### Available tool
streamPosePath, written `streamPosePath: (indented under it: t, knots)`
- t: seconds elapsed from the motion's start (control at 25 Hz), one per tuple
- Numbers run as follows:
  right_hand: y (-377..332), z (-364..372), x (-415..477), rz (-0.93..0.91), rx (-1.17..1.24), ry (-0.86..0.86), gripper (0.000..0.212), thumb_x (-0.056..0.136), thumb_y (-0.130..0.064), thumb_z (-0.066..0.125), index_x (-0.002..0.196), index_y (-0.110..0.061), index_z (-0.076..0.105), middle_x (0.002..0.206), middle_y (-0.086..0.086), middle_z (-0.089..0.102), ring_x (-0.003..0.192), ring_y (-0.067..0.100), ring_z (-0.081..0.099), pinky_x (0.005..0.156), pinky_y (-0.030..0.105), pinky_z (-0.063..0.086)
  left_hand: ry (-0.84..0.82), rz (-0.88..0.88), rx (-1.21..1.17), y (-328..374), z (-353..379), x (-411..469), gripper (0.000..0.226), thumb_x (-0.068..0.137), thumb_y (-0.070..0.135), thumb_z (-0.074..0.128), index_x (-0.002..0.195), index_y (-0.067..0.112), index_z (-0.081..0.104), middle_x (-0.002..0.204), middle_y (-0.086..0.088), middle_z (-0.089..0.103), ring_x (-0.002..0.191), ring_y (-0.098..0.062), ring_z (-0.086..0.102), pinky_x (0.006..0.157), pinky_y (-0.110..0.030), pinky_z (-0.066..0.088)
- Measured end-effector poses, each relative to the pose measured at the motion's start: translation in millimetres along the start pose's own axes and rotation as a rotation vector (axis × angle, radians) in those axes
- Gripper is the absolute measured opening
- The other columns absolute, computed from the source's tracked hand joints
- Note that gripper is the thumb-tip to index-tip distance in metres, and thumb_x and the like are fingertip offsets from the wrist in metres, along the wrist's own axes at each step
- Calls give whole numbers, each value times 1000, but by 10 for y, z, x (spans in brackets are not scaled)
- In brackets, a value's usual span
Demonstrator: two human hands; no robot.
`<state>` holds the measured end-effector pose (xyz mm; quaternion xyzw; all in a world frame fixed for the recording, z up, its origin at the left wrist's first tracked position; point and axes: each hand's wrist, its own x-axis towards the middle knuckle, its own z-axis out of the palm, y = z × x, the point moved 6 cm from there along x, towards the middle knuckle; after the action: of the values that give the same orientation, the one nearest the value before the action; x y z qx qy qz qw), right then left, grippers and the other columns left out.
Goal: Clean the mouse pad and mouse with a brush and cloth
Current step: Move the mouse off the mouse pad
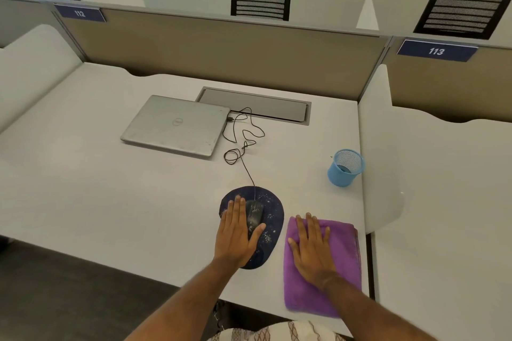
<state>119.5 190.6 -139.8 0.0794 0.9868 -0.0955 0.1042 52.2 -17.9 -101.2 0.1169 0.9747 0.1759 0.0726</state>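
You are laying your left hand [235, 232] flat, fingers straight and together, on the left part of the mouse pad [273, 219], with the thumb spread out against the side of the mouse [255, 213]; it is gripping nothing. You are pressing your right hand [311, 249] down in the same way, fingers straight and slightly fanned, on the folded purple cloth [340, 257], resting on it rather than grasping it. The dark pad is lying near the front edge of the desk [110, 202], right of the middle, with the mouse sitting on its upper centre. The cloth is lying just beside it at the front right corner, reaching almost to the front edge. The pad is showing pale specks, and whether they are dirt or print you cannot tell from here. The mouse cable [243, 144] is looping back toward a closed laptop [177, 124] near the rear edge, and a blue mesh cup [345, 167] is standing by the right edge. No brush is showing anywhere. Judging from this, you are only setting up and the cleaning is not yet begun. The next move is probably calling for you to find the brush, or to gather the cloth in your right hand while your left is lifting the mouse clear of the pad.
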Motion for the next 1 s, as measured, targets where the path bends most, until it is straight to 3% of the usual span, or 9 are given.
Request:
streamPosePath:
  t: [0.16, 0.24, 0.28, 0.36, 0.44, 0.6, 0.8, 0.88, 1.0]
  knots:
    - [-37, -107, 30, -9, 22, 38, 64, 99, -52, 20, 156, -21, 15, 161, 10, 19, 148, 31, 17, 117, 58, 12, 54, -31, -111, -7, -75, -51, 89, 92, 73, 32, 157, 19, 6, 165, 3, 10, 151, -17, 10, 121, -39, 23]
    - [-110, -240, 60, -43, 97, 99, 61, 100, -50, 25, 155, -25, 16, 161, 6, 18, 149, 26, 14, 119, 53, 10, 110, -65, -198, -20, -153, -135, 89, 88, 70, 47, 155, 21, 17, 161, 3, 24, 146, -18, 26, 117, -36, 32]
    - [-176, -332, 72, -60, 147, 134, 59, 100, -50, 29, 153, -26, 21, 159, 3, 23, 147, 23, 19, 119, 48, 17, 137, -93, -250, -41, -184, -190, 89, 85, 67, 55, 154, 22, 22, 158, 3, 31, 142, -18, 33, 113, -35, 35]
    - [-328, -522, 107, -54, 249, 202, 53, 98, -53, 38, 145, -29, 37, 145, -3, 40, 134, 16, 36, 102, 32, 43, 159, -165, -349, -101, -200, -284, 90, 78, 63, 67, 149, 23, 30, 151, 3, 41, 135, -19, 41, 108, -34, 40]
    - [-512, -645, 182, -27, 323, 222, 47, 95, -55, 44, 133, -29, 51, 130, -8, 54, 118, 11, 49, 81, 23, 48, 164, -216, -380, -148, -184, -320, 89, 72, 63, 72, 144, 24, 38, 142, 3, 49, 127, -17, 47, 104, -32, 44]
    - [-844, -702, 395, 66, 473, 129, 54, 87, -66, 50, 123, -27, 59, 117, -7, 63, 103, 11, 60, 82, 27, 53, 163, -297, -413, -131, -205, -285, 84, 65, 56, 80, 134, 23, 47, 128, 5, 55, 116, -14, 50, 96, -26, 45]
    - [-1030, -714, 648, 155, 402, 32, 75, 78, -77, 50, 128, -21, 56, 122, -1, 62, 109, 21, 61, 88, 37, 53, 148, -350, -462, -103, -213, -268, 78, 63, 52, 85, 127, 22, 51, 119, 7, 55, 105, -8, 48, 89, -20, 41]
    - [-1058, -721, 710, 175, 395, 9, 71, 80, -73, 51, 126, -19, 57, 120, 1, 62, 108, 22, 61, 86, 37, 52, 142, -357, -467, -100, -207, -273, 75, 64, 52, 84, 125, 23, 52, 118, 7, 55, 102, -5, 45, 88, -18, 41]
    - [-956, -768, 792, 235, 397, 11, 47, 93, -53, 48, 120, -17, 59, 117, 4, 63, 102, 23, 62, 85, 37, 52, 136, -361, -464, -109, -209, -271, 72, 63, 51, 85, 121, 24, 53, 115, 7, 55, 104, -9, 49, 88, -21, 45]
